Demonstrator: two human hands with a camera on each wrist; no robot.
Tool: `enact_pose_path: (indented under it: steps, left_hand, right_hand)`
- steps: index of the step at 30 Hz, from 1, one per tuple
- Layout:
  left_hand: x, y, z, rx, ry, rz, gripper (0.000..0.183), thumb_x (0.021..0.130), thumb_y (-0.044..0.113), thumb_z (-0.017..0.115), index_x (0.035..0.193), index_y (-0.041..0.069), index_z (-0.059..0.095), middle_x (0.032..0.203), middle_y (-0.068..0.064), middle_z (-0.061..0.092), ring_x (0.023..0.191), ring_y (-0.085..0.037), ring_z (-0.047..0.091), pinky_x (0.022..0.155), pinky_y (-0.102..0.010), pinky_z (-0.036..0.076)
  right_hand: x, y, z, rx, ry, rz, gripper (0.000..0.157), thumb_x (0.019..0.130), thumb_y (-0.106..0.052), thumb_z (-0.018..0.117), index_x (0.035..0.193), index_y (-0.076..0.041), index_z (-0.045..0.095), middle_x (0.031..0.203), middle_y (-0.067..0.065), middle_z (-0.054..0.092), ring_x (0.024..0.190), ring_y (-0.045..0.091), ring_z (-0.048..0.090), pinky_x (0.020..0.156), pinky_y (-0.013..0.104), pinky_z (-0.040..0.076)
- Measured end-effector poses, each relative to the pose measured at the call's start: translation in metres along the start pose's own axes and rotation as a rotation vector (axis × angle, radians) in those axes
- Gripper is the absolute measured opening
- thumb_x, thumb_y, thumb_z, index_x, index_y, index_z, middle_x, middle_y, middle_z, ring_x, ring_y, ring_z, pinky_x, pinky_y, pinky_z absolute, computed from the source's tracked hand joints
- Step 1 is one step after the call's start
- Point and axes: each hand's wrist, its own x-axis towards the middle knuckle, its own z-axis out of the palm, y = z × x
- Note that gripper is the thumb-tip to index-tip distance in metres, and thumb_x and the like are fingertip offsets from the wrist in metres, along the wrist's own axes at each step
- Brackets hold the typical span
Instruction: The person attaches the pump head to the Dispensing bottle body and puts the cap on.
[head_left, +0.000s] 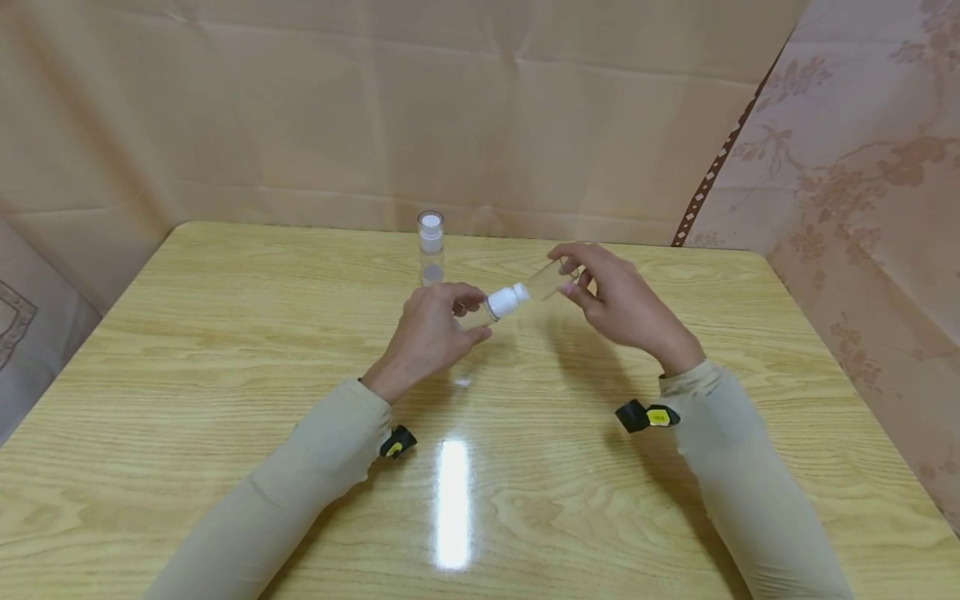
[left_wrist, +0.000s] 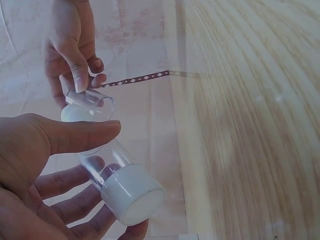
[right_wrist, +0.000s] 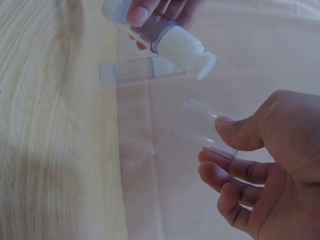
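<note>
My left hand grips a clear pump bottle with a white base and a white pump head. The bottle is tilted, its head toward the right hand. Between thumb and fingers, my right hand holds a clear cylindrical cap. The cap's open end faces the pump head, and in the right wrist view a gap shows between the two. A second pump bottle of the same kind, with its clear cap on, stands upright on the table behind the left hand.
The wood-grain table reaches back to a beige cloth. A pink flowered cloth hangs along the right side. A bright light reflection lies on the near tabletop.
</note>
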Motion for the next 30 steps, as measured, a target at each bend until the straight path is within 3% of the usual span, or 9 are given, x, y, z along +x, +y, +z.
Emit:
enact_pose_path:
  steps: [16,30]
  left_hand:
    - [0.000,-0.001,0.000,0.002,-0.008,-0.015,0.038,0.082,0.011,0.086,0.115,-0.001,0.073,0.111,-0.015,0.074,0.099,-0.034,0.069,0.085,-0.045,0.055]
    - [0.000,-0.001,0.000,0.012,-0.020,-0.038,0.038,0.082,0.011,0.086,0.116,-0.001,0.072,0.112,-0.015,0.073,0.100,-0.034,0.069,0.086,-0.045,0.055]
  right_hand:
    - [-0.001,-0.010,-0.005,0.086,0.044,0.060,0.039,0.102,-0.004,0.059,0.140,-0.008,0.054,0.116,0.017,0.064,0.096,0.027,0.061,0.074,0.041,0.048]
    - [0.001,-0.013,-0.002,0.136,0.028,0.039,0.039,0.102,-0.007,0.060,0.140,-0.010,0.054,0.115,0.012,0.066,0.096,0.023,0.062,0.075,0.034,0.049]
